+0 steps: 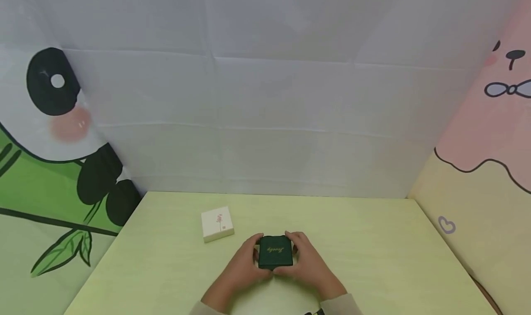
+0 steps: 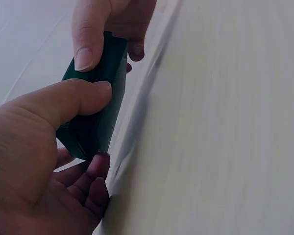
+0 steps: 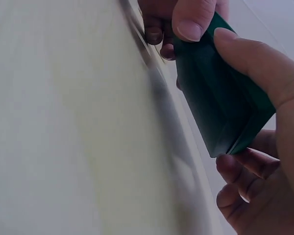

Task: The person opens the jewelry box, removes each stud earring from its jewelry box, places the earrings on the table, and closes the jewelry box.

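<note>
A small dark green jewelry box (image 1: 275, 251) with gold lettering on its top is held between both hands near the front middle of the table. The lettering appears upside down in the head view. My left hand (image 1: 247, 263) grips its left side, with the thumb on the near face and curled fingers at the far and lower edges. On the other side my right hand (image 1: 304, 262) grips it the same way. In both wrist views the green box (image 2: 95, 107) looks closed, with a thin seam along its side. What it contains is hidden.
A flat white box (image 1: 217, 224) with a pink flower print lies on the pale yellow table (image 1: 356, 241), behind and left of the hands. White sheeting (image 1: 282, 98) hangs along the back. Printed cartoon cloths (image 1: 54, 167) border the sides.
</note>
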Available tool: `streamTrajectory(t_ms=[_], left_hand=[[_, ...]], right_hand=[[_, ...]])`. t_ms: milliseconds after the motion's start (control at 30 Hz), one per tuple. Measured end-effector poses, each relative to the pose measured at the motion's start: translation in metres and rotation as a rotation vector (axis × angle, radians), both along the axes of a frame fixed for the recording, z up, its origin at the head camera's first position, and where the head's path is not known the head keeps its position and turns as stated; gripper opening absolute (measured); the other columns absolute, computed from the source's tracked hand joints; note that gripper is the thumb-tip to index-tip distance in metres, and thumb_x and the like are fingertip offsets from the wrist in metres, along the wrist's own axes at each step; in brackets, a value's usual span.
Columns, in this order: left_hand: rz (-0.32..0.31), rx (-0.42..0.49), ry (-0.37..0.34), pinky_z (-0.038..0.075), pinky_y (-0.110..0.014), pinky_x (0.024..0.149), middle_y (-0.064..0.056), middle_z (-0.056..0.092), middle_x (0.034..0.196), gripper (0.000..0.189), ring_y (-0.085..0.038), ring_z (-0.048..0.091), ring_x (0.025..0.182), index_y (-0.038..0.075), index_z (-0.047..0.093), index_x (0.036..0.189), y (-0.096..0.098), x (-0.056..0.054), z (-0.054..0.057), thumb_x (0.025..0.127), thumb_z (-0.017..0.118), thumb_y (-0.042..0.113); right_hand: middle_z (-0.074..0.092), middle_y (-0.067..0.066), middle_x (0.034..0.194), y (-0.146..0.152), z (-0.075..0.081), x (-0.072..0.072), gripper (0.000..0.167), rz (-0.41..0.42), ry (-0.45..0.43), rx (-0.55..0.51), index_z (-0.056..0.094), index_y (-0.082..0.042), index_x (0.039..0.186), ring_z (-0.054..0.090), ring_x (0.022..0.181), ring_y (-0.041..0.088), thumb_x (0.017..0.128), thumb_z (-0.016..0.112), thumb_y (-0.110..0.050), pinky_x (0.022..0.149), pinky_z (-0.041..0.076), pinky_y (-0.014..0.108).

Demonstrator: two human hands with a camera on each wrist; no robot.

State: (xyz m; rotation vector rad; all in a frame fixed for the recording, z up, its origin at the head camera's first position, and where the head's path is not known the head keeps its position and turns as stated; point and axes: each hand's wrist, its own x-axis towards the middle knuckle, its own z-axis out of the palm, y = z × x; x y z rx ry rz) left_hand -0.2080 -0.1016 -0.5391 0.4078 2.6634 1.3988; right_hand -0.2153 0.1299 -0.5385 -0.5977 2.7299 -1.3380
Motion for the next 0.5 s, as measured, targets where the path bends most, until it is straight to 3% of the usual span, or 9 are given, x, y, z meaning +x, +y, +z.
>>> streamTrajectory(t_ms=[233,500], left_hand=[[0.023,-0.029,0.029,0.046,-0.038,0.085,-0.001,0.054,0.128,0.103,-0.015,0.053,0.098,0.008,0.040,0.156,-0.003,0.003,-0.010,0.071,0.093,0.033],[0.017,-0.100,0.120,0.046,-0.052,0.102,-0.017,0.051,0.145,0.103,-0.027,0.054,0.120,0.005,0.040,0.155,-0.002,0.003,-0.015,0.070,0.094,0.029]], right_hand=[[0.046,-0.004,0.143,0.000,-0.008,-0.001,0.109,0.015,-0.018,-0.015,0.044,-0.007,0.155,0.053,0.110,0.014,0.071,0.089,-0.060,0.100,0.047,0.042],[0.045,-0.006,0.144,0.000,-0.013,-0.002,0.107,0.025,-0.018,0.003,0.044,-0.012,0.156,0.053,0.120,0.013,0.070,0.090,-0.057,0.106,0.044,0.042]])
